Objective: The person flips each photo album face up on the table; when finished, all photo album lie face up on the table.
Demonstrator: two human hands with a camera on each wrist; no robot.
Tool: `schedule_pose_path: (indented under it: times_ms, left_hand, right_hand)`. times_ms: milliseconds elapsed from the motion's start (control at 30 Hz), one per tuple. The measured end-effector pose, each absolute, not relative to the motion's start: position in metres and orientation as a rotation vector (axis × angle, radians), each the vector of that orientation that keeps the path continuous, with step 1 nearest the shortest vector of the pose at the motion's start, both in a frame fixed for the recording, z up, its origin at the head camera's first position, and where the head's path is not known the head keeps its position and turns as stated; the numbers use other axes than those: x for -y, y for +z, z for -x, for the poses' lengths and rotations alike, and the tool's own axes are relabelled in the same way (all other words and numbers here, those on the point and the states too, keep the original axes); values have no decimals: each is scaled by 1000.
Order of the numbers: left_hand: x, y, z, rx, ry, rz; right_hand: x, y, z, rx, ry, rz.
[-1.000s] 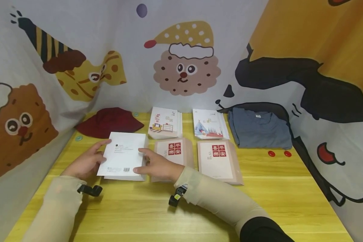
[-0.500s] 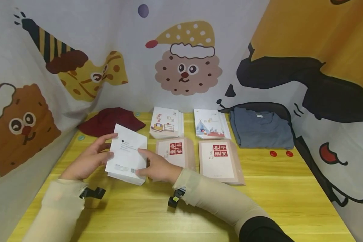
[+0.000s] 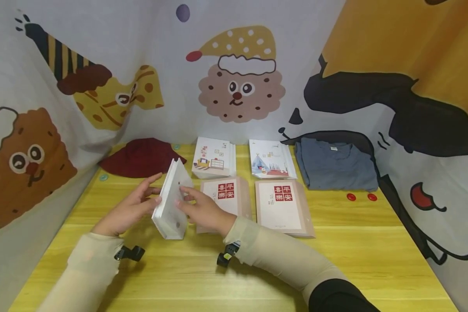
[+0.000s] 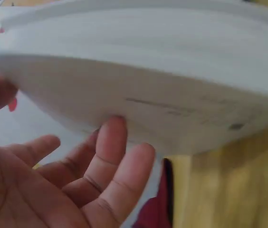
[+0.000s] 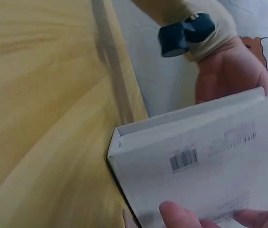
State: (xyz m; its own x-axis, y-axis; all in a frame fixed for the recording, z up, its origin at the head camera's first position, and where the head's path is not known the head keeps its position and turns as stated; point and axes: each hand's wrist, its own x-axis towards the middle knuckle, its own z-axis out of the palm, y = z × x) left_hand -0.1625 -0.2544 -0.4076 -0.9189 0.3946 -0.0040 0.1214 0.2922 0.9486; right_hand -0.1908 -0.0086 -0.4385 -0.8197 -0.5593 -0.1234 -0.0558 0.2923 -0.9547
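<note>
A white book point(image 3: 174, 199) stands tilted on edge close over the table, between both hands in the head view. My right hand point(image 3: 203, 208) holds it from the right, thumb and fingers against the cover with the barcode point(image 5: 184, 160). On the other side is my left hand point(image 3: 130, 210), fingers spread and nearly straight, fingertips at the book's left side. In the left wrist view those fingers point(image 4: 117, 152) lie along a cover with faint print. The page edges point(image 4: 138, 35) face up there.
A dark red hat point(image 3: 140, 158) lies back left. Two white illustrated book stacks point(image 3: 212, 157) point(image 3: 271, 158) stand behind two beige books with red characters point(image 3: 222, 201) point(image 3: 278, 206). A folded blue-grey shirt point(image 3: 337, 167) and red discs point(image 3: 351, 197) are at right.
The book has turned from lying nearly flat, back cover up, to standing on edge. My left hand has moved right with it; my right hand has stayed nearly in place.
</note>
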Motion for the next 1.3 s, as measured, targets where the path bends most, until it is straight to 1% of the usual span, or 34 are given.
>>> schedule_pose_path:
  times_ms: [133,267,533,633,733,933,1100,1300]
  left_hand:
    - [254,-416,163,-2334,1581,-440]
    - [255,-420,164,-2346,1518,-464]
    - [263,-428,169,-2399,1480,-441]
    - [269,-434,172,-2451,1442,-397]
    - [276,-441,175,-2519,1388,-298]
    - [284,-449,179,-2534,1364,-98]
    - [288,-453,182,-2527,1327,-72]
    - [293,-454,186,-2567,1249,-44]
  right_hand:
    - [9,-435,189,-1985,-1639,511]
    - [9,-432,189,-1946,-1677,500]
    - [10,-431,189,-1994,-1768,468]
    - [10,-431,188,-2112,-1687,431]
    - [11,-434,187,-2228,-1535,432]
    - [13,-440,190,-2185,-1410,516]
    - [16,-437,192,-2220,-1331,535]
    - [21,-438,192,-2240,-1299,464]
